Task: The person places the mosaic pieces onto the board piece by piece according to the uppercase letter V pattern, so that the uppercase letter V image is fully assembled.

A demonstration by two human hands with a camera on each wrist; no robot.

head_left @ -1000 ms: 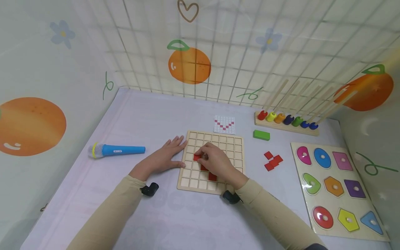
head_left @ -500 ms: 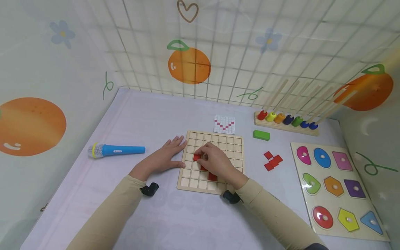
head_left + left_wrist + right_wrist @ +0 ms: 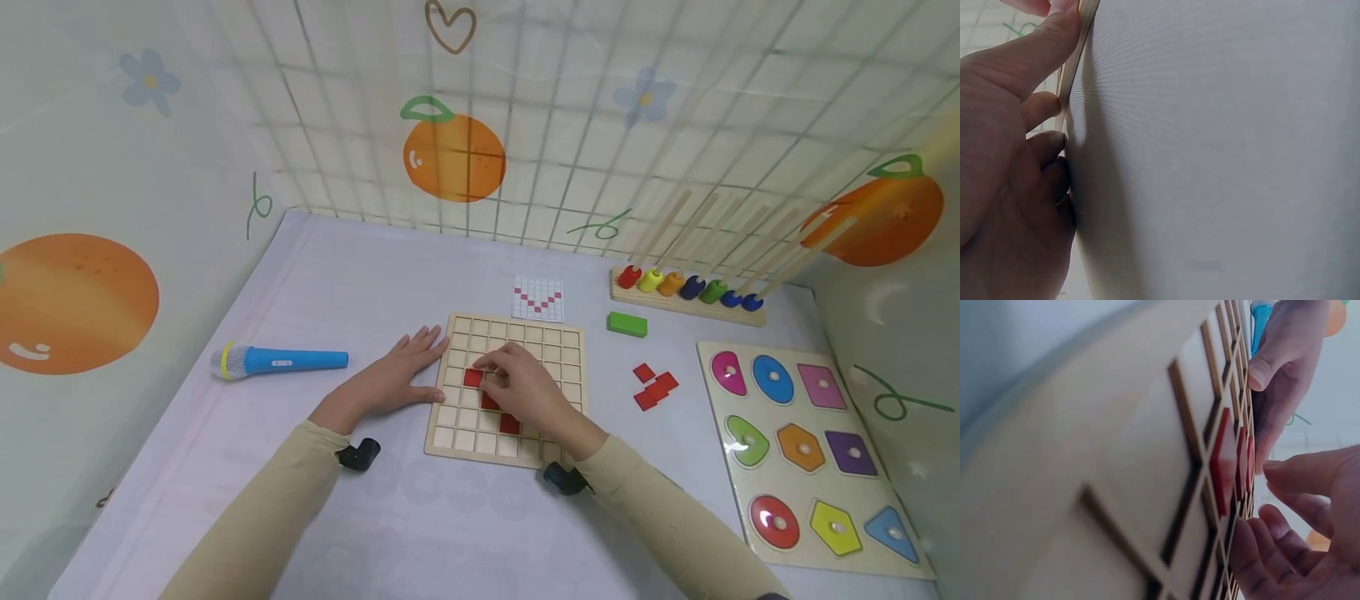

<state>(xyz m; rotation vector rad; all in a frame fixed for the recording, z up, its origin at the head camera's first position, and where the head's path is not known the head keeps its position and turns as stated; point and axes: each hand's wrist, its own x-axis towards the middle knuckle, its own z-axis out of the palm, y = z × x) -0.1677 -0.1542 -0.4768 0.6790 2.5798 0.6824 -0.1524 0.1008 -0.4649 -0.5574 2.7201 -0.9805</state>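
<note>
A wooden grid board lies on the table. Three red square tiles sit in its cells on a diagonal: the upper-left tile, the middle tile, partly covered by my hand, and the lower tile. My right hand hovers over the board beside the upper-left tile. In the right wrist view, the thumb and fingers stand apart with nothing between them. My left hand lies spread on the table, its thumb and fingertips against the board's left edge.
Several loose red tiles lie right of the board. Behind it is a pattern card with a pink V. A green block, bead rack and shape puzzle stand right; a blue toy microphone lies left.
My right hand has drawn slightly right and away from the upper-left tile, which now shows fully in its cell. The left hand has stayed in place.
</note>
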